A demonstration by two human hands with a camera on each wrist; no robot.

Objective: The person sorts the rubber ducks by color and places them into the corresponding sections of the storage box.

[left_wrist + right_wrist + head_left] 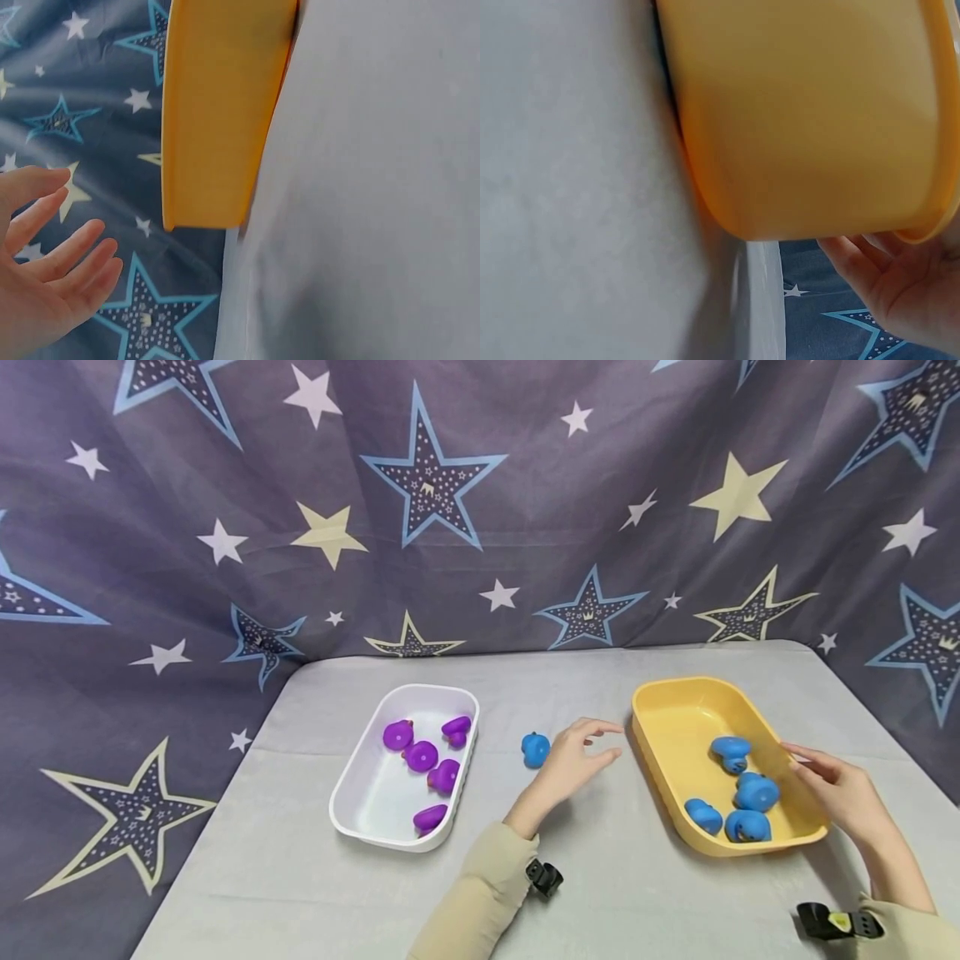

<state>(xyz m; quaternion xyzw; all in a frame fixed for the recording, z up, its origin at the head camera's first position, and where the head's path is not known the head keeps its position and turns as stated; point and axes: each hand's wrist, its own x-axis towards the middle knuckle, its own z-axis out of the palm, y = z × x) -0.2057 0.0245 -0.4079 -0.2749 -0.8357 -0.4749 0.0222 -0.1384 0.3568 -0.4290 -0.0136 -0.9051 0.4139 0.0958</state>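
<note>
My left hand [573, 760] hovers over the table, thumb and fingers spread apart with nothing between them. It is between a blue rubber duck [535, 750] on the cloth and the left side of the yellow tub [667, 693]. In the left wrist view, the left hand [56, 262] is apart from the tub wall [225, 120]. My right hand [843, 793] touches the tub's right rim with its fingertips. Several blue ducks [757, 793] lie inside the tub, toward its near right. In the right wrist view, the tub's wall partly hides the right fingers [847, 259].
A white tub [360, 810] with several purple rubber ducks [421, 757] stands on the left of the grey cloth-covered table [600, 902]. Behind the table hangs a dark curtain with stars [517, 552]. Black wrist cameras [545, 878] are strapped at both sleeves.
</note>
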